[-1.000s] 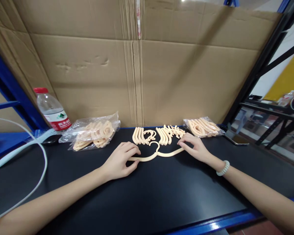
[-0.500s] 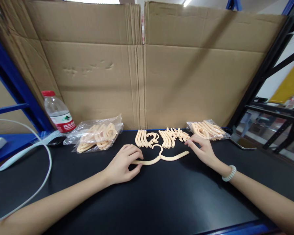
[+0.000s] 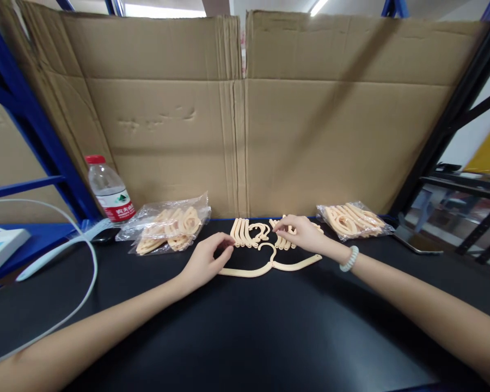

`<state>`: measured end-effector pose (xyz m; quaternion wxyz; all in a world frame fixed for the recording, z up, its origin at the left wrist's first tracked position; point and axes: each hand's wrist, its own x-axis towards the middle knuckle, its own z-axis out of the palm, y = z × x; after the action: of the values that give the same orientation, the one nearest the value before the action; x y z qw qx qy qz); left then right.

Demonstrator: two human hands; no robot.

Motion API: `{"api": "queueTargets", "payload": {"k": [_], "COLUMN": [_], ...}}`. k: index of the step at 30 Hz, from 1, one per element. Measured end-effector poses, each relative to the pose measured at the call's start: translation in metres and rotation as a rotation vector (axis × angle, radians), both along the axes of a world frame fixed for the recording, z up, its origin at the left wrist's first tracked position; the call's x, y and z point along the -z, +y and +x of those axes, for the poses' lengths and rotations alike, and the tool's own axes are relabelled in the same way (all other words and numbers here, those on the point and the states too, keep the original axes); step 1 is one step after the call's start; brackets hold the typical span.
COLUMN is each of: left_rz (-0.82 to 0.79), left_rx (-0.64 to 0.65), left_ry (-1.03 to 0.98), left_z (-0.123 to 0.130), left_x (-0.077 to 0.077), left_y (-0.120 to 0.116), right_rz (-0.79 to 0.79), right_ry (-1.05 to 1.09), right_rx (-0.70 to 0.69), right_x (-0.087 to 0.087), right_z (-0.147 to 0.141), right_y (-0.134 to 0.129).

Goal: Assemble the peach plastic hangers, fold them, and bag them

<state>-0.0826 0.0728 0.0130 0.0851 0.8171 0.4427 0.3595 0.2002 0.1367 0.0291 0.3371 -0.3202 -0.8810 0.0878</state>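
A cream plastic clothes hanger (image 3: 251, 273), made up of a hook and two curved arms, lies on the black table. My left hand (image 3: 206, 258) is at the hanger's left end, thumb and fingers apart, its fingertips close to a row of loose curved hanger arms (image 3: 242, 234). My right hand (image 3: 300, 233) hovers over a second row of hanger arms (image 3: 285, 245), fingers spread and partly covering that row and the small pieces behind it. Between the two rows lie loose hanger hooks (image 3: 262, 231). I cannot see anything held in either hand.
Clear bags of hanger parts lie at the left (image 3: 169, 228) and right (image 3: 353, 219). A red-capped water bottle (image 3: 111, 190), a black object (image 3: 105, 236) and a white cable (image 3: 90, 272) are on the left. A phone (image 3: 417, 240) lies far right. Cardboard (image 3: 167, 120) walls the back.
My right hand has moved left, from beside the small pieces to over the right row of arms. My left hand has come off the hanger's left arm and shifted towards the left row.
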Motion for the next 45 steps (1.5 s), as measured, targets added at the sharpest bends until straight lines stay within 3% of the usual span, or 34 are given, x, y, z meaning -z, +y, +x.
{"api": "queueTargets", "payload": {"k": [10, 18, 24, 30, 38, 45], "left_rz": [-0.215, -0.32, -0.392, -0.426, -0.394, -0.554], "left_rx": [-0.265, -0.299, -0.327, -0.357, -0.431, -0.437], "left_ry": [0.074, 0.196, 0.191, 0.216, 0.267, 0.316], "left_z": [-0.001, 0.004, 0.003, 0.009, 0.015, 0.015], "left_x": [0.002, -0.006, -0.005, -0.012, -0.015, -0.028], "left_y": [0.069, 0.08, 0.081, 0.077, 0.076, 0.07], "right_rz": [0.033, 0.005, -0.006, -0.127, -0.472, -0.733], "right_ry": [-0.309, -0.277, -0.037, 0.33, 0.596, 0.929], "right_rx": [-0.217, -0.237, -0.16, -0.006, -0.075, -0.051], "right_x": [-0.005, 0.004, -0.007, -0.008, -0.006, 0.0], "right_z": [-0.043, -0.042, -0.037, -0.03, -0.029, -0.024], "right_y": [0.028, 0.04, 0.04, 0.01, -0.061, -0.084]}}
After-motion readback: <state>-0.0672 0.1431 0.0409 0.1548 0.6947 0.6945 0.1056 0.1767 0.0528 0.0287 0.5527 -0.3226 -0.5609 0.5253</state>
